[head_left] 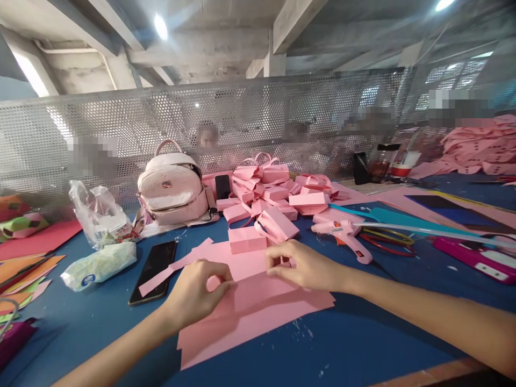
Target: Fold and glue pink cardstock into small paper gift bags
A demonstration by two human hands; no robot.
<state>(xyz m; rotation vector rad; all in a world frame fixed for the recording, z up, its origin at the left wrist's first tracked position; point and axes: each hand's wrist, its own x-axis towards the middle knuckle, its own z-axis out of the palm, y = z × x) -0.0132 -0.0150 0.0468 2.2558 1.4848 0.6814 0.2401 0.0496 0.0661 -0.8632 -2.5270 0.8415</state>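
Note:
Pink paper sheets [245, 322] lie in a stack on the blue table in front of me. My left hand [203, 293] pinches the upper left edge of a pink sheet. At that sheet's upper right edge, my right hand [292, 264] is closed with thumb and fingertips on the paper. Between the hands the sheet's far edge looks slightly raised. Just beyond it stands a small folded pink box [247, 239], with a pile of pink boxes with handles [276, 193] behind. A pink strip [155, 282] lies across a black phone [163, 258] beside my left hand.
A pink glue gun [342, 231] lies right of the boxes. Farther left are a pale backpack [171, 188], a plastic bag [99, 215] and a tissue pack [102, 266]. A magenta case [475, 258] lies at right. People are partly visible behind the perforated metal screen [242, 107].

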